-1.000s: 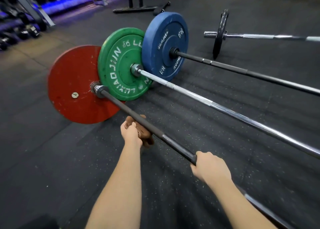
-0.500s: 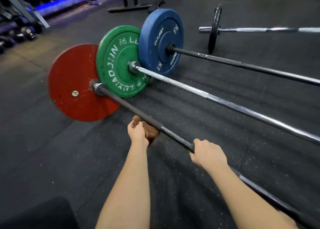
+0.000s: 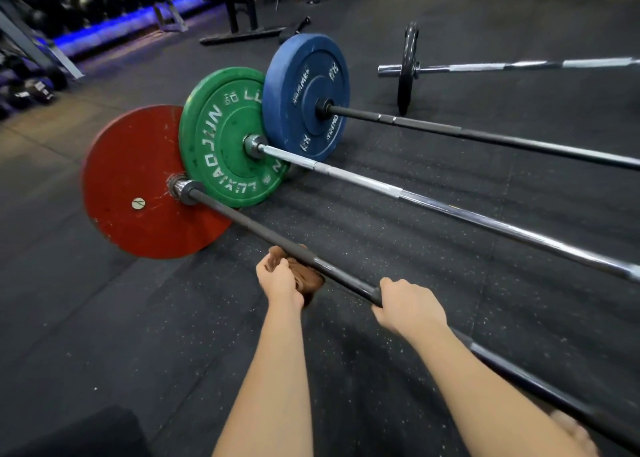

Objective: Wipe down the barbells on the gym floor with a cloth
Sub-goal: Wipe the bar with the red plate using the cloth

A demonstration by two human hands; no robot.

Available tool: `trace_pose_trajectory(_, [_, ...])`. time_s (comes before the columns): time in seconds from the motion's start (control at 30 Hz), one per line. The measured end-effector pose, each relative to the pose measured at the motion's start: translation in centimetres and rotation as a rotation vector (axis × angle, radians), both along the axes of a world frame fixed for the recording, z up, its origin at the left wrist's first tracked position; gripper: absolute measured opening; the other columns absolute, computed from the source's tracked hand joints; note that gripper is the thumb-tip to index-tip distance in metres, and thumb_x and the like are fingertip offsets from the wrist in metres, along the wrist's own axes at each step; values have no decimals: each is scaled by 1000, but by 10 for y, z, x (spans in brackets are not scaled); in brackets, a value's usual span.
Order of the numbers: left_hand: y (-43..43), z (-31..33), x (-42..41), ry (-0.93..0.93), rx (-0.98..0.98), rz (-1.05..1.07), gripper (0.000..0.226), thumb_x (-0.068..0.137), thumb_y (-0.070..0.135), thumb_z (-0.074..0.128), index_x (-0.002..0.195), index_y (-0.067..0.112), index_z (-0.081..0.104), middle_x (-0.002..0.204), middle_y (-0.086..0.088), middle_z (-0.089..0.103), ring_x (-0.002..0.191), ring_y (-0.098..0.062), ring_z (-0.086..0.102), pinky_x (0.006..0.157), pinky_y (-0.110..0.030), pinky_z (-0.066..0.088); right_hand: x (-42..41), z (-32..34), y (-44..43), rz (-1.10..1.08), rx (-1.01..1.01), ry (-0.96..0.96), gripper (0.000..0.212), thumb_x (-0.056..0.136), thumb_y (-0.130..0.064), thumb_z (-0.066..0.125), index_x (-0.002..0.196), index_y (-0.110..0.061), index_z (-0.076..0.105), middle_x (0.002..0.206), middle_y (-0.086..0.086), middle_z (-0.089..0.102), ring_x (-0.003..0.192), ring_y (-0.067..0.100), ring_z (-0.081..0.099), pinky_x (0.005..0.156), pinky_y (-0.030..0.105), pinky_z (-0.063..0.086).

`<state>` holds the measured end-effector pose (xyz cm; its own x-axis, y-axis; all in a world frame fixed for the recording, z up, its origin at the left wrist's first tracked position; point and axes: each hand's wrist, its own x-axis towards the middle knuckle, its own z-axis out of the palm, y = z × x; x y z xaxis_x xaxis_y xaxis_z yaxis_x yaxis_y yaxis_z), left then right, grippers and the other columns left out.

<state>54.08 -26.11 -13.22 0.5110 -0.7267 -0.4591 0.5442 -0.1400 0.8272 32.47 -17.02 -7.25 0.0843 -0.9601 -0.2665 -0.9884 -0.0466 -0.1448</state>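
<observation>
At 5 o'clock the right hand [image 3: 408,306] curls around the nearest black barbell [image 3: 249,224]. At 6 o'clock the left hand [image 3: 277,280] clutches a brown cloth [image 3: 310,280] against that shaft. Its red plate [image 3: 131,166] sits at 9 o'clock; beyond, toward 1 o'clock, lie a chrome barbell [image 3: 450,210] and a blue-plated barbell [image 3: 485,136].

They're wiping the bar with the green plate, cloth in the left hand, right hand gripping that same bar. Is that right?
Wrong plate: in the head view the bar carries the red plate. The rest holds: left hand holds the cloth against it, right hand grips it.
</observation>
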Motion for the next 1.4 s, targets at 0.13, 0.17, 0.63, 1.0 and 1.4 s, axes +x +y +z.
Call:
trace_pose_trajectory(0.13, [15,8,-15,-49,3,-53,28,101,-5,34,115,1,57,106,-23,73,92,-29,73,81,-32,60,1,-1,-3,-6,-2,6,32,100,-47,50,111,-17,51,88,-1,52,75,26,56,68,35,46])
trace_pose_trajectory(0.17, [22,6,-23,-47,-10,-78,31,102,-5,32,119,1,57,109,-22,74,99,-33,73,89,-37,60,1,-1,-4,-12,0,5,32,100,-48,50,110,-18,51,88,-1,51,75,27,55,68,36,45])
trace_pose_trajectory(0.63, [70,-5,-65,-10,2,-151,30,106,0,41,122,22,54,128,-14,66,115,-28,68,104,-49,53,-3,7,6,-27,-33,-56,30,97,-50,53,109,-23,50,85,-4,55,77,24,61,67,35,47])
trace_pose_trajectory(1.0, [91,-8,-85,4,26,-282,30,105,2,41,122,23,54,125,-14,69,114,-31,69,103,-56,53,-52,-2,62,-124,-60,156,26,100,-45,51,107,-20,49,101,-1,67,91,25,69,66,34,40])
trace_pose_trajectory(1.4, [73,6,-63,-24,16,-201,28,106,-4,39,121,16,50,121,-18,64,100,-30,71,88,-47,60,-50,-7,60,-131,-102,164,9,97,-25,50,93,-19,44,74,-5,46,67,26,51,61,33,39])
